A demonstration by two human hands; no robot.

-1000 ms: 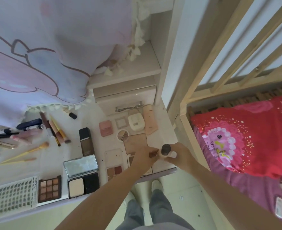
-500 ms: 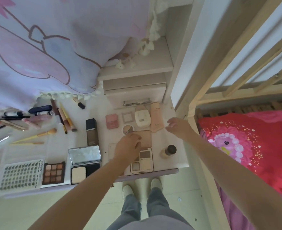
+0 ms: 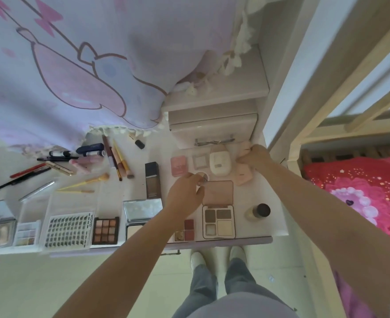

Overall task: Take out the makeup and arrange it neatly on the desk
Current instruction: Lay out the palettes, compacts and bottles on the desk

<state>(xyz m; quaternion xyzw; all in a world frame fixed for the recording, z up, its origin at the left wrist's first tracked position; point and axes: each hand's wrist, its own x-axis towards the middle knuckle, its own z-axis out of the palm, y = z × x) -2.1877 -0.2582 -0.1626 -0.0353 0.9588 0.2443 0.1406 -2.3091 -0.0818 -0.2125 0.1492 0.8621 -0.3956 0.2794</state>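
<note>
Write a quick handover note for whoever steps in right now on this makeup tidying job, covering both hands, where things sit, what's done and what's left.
Left hand: over the small round compact mid-desk; grip unclear.
Right hand: pinching the top of the pale pink flat pouch by the drawer unit.
Laid out on the white desk: open four-pan eyeshadow palette at the front edge, small dark-capped bottle to its right, pink square blush, white oval case, tall dark foundation bottle.
Left to do: the brushes and pencils on the left lie crossed and scattered; straighten them, and finish squaring the pouch.
</note>
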